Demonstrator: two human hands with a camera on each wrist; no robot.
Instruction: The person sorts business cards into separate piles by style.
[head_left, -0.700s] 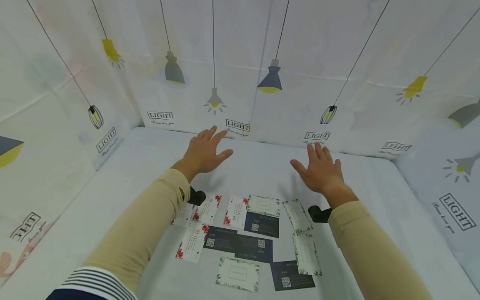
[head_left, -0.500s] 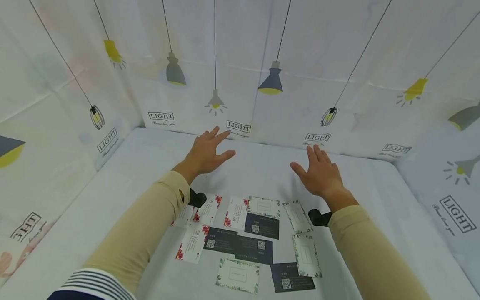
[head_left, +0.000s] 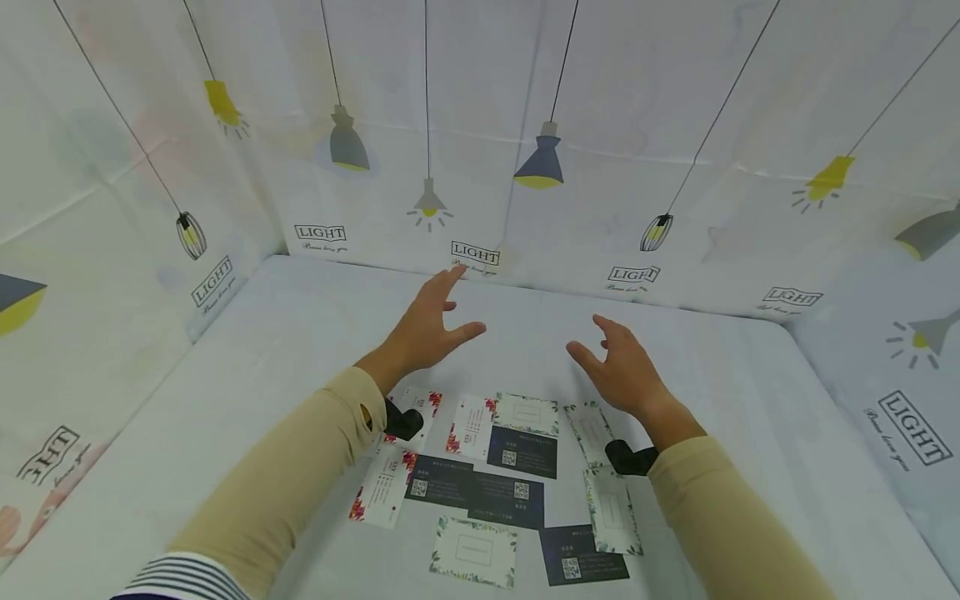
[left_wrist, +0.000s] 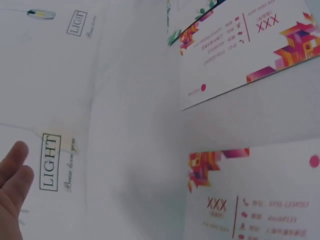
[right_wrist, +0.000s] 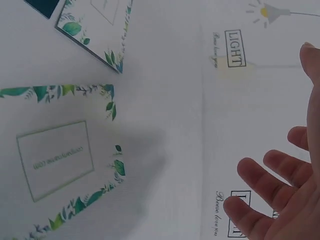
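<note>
The left hand (head_left: 423, 329) hung at the centre of the head view, the right hand (head_left: 626, 367) to the right of centre, both over the white worktop (head_left: 735, 367); each was loosely open, thumb apart from the fingers, and held nothing. Cards lay in the lower centre: red-patterned cards (head_left: 384, 487) toward the left, navy cards (head_left: 506, 500) through the middle and lower right, leaf-bordered cards (head_left: 474, 550) at the group's top, right and bottom. Some overlapped. Black wrist devices (head_left: 405, 423) partly hid cards. Lamp-printed sheeting (head_left: 600, 83) filled the upper frame.
</note>
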